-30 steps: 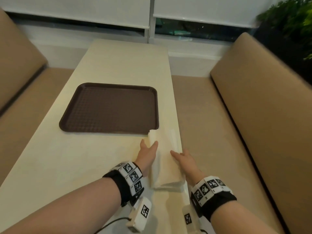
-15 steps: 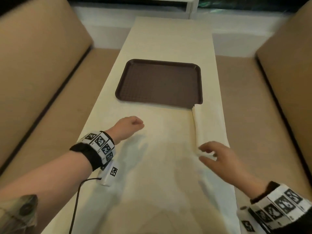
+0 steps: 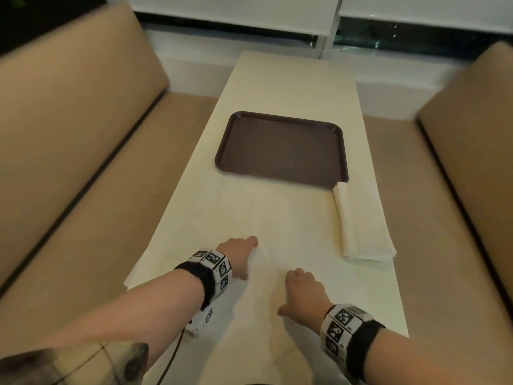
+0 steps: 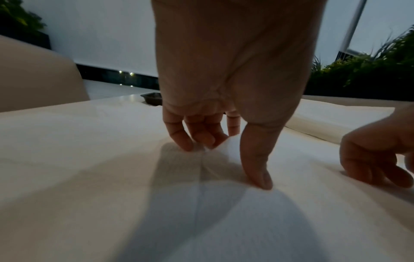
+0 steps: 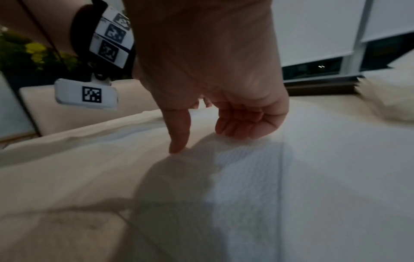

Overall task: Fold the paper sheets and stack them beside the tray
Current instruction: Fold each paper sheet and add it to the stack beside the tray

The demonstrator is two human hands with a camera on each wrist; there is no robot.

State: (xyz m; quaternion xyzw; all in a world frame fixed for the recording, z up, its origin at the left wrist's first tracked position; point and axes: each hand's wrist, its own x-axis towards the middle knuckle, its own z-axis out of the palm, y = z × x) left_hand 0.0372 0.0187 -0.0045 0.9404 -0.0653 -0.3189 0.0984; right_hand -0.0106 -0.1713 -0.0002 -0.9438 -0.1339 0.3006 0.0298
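A large white paper sheet (image 3: 277, 218) lies flat on the table in front of the brown tray (image 3: 280, 148). My left hand (image 3: 251, 243) is on the sheet's middle. In the left wrist view its curled fingers and thumb (image 4: 257, 168) pinch up a small ridge of the sheet (image 4: 89, 159). My right hand (image 3: 294, 287) is just right of it, fingers loosely curled. In the right wrist view its thumb (image 5: 177, 148) and fingertips touch the sheet (image 5: 313, 177) without lifting it. A stack of folded sheets (image 3: 361, 226) lies at the tray's near right corner, apart from both hands.
The long cream table (image 3: 294, 79) runs between two tan benches (image 3: 69, 120) toward a window with blinds. The folded stack reaches close to the table's right edge. The flat sheet's left corner overhangs the table's left edge. Plants stand behind the benches.
My right hand left the folded stack and came down left onto the flat sheet. My left hand moved right and toward me and now pinches the sheet. The head view shifted.
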